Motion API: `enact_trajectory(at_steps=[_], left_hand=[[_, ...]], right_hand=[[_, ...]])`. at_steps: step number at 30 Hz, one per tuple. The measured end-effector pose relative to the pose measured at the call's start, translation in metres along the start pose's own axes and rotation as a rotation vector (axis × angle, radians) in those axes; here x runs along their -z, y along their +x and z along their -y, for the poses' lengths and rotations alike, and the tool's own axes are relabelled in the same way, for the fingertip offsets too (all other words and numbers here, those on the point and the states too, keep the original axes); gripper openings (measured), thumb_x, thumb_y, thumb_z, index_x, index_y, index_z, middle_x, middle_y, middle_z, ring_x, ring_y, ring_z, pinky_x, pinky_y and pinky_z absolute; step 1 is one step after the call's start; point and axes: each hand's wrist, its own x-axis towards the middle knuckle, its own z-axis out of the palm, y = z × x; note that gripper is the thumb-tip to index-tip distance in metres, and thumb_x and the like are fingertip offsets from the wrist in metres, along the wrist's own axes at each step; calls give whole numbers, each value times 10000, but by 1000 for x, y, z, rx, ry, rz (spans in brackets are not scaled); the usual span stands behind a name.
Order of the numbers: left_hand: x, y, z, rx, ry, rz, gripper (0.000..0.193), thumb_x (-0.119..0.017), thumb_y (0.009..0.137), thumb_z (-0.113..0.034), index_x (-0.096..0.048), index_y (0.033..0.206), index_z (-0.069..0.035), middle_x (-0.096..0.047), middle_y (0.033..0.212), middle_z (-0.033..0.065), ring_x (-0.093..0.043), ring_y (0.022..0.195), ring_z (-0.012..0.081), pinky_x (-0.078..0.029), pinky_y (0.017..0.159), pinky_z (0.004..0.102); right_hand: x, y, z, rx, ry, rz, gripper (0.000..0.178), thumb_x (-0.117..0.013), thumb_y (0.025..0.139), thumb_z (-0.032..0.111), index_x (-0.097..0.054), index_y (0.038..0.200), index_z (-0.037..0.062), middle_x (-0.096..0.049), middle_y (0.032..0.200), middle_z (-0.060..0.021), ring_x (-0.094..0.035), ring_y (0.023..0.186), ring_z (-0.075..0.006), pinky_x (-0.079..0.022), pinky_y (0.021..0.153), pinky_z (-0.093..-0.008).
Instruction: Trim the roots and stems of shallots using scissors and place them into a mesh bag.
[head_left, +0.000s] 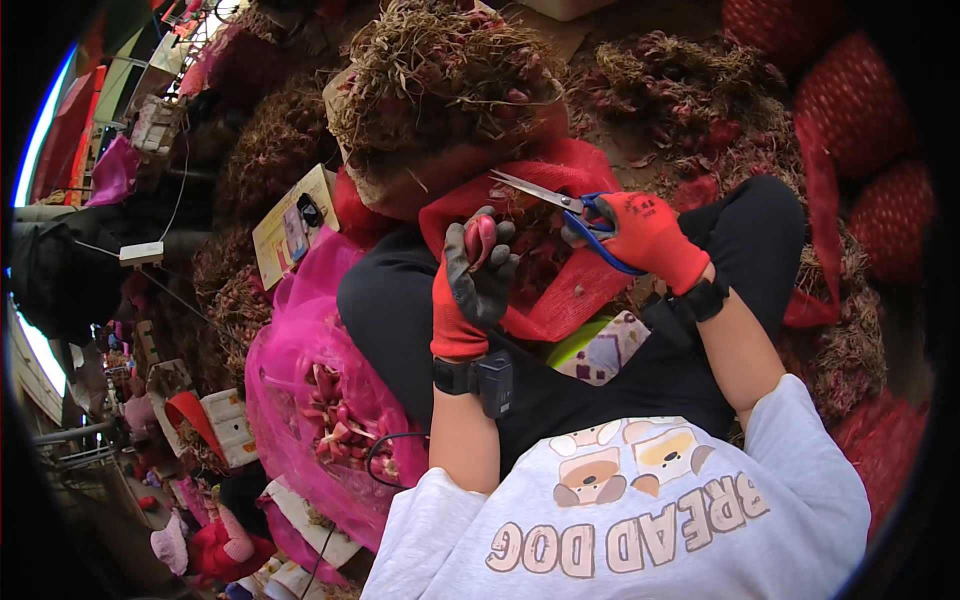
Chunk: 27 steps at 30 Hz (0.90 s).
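My left hand (478, 268), in a red and grey work glove, is turned palm up with its fingers curled round a red shallot (480, 241). In my right hand (640, 235), gloved the same way, are scissors (545, 192) with blue handles. Their blades stand apart and point to the left, just beyond the fingertips of my left hand. Between my knees lies a red mesh bag (560, 300), spread open, with shallots partly visible in it. Beyond it, a box (375, 185) is heaped with shallots (450, 75) with dry roots and stalks.
A pink mesh bag (300, 440) holding trimmed shallots stands by my left leg. A cardboard piece (290, 225) carries a phone-like object. Full red mesh sacks (855, 110) line the right side. Another person (225, 540) sits at the lower left.
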Motion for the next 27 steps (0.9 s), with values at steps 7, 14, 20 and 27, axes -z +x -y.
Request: enact_trajectory(at_steps=[7,14,20,27], left_hand=[[2,6,10,-195,334,-83,480,-454,939,-455,-497,1236,-80,-593,1000,17,-559,817,113,-461,703,249],[-4,3,9,-186,496,-92,422,-460,951,-402,-555,1159,-47,-584,1036,7,-560,905,111,-481,759,275],[11,6,3,88,-91,203,425,-450,961,-343,-466,1265,-48,-603,1097,81,-598,861,119,-502,771,289],[-21,-46,-26,43,-238,183,430,-463,958,-299,-419,1316,-65,-569,1186,125,-594,922,168,-490,839,328]], right_hand=[[1,-2,3,135,-282,15,308,-706,712,349,-652,920,129,-649,821,-85,-623,779,-276,-488,669,-359],[7,-3,-14,127,-491,64,263,-703,689,326,-663,880,150,-632,751,-95,-619,734,-281,-481,647,-383],[-3,0,-20,12,-32,-82,265,-691,729,351,-675,861,122,-640,740,-107,-617,702,-294,-463,616,-373],[1,13,-20,-109,-405,173,455,-568,753,509,-686,858,82,-663,826,-127,-637,812,-297,-496,697,-393]])
